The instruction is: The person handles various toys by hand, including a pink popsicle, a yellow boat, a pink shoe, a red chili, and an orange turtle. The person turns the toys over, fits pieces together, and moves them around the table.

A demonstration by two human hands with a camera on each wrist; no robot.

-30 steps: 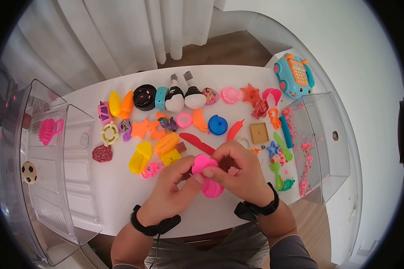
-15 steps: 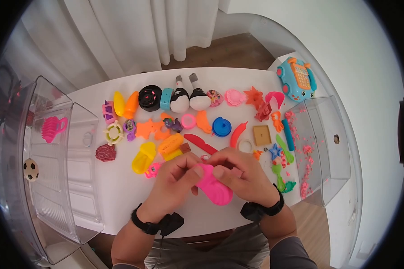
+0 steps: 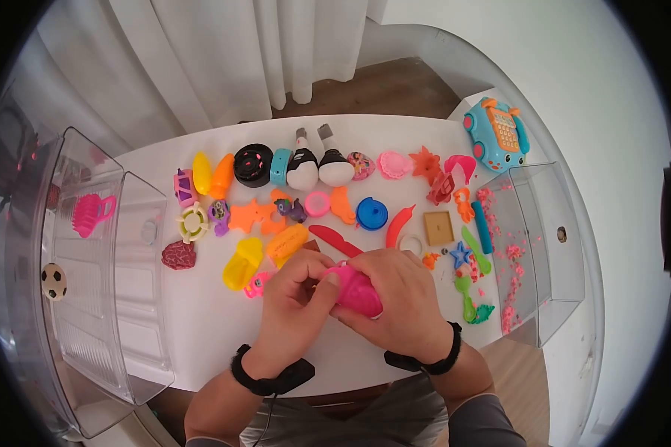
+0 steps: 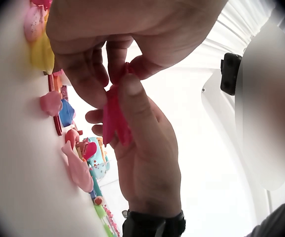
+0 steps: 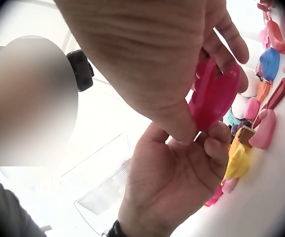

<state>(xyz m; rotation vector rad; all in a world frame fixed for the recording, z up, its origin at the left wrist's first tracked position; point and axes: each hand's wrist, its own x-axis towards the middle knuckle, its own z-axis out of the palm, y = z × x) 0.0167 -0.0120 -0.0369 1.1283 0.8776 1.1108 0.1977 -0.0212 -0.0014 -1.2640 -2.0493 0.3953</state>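
Both hands meet over the near middle of the white table around a bright pink hinged plastic mould (image 3: 360,292). My left hand (image 3: 298,302) pinches its left end between thumb and fingers. Curled over the other end, my right hand (image 3: 402,302) covers much of it in the head view. From the right wrist, the mould (image 5: 214,96) shows two thin halves standing apart in a V, joined at the lower end. Just beyond the hands lie a red toy knife (image 3: 334,240), a yellow mould (image 3: 243,264) and an orange oval piece (image 3: 287,242).
Toys stand in rows behind: a blue lid-like disc (image 3: 372,214), a tan square tray (image 3: 438,228), a black round toy (image 3: 253,165). A clear bin (image 3: 548,253) with pink crumbs is at right, beside a toy phone (image 3: 497,134). Clear drawers (image 3: 138,298) stand at left.
The pink mould has been turned and its halves folded toward each other. My right hand has moved from pinching its edge to wrapping over it; the left keeps its pinch.
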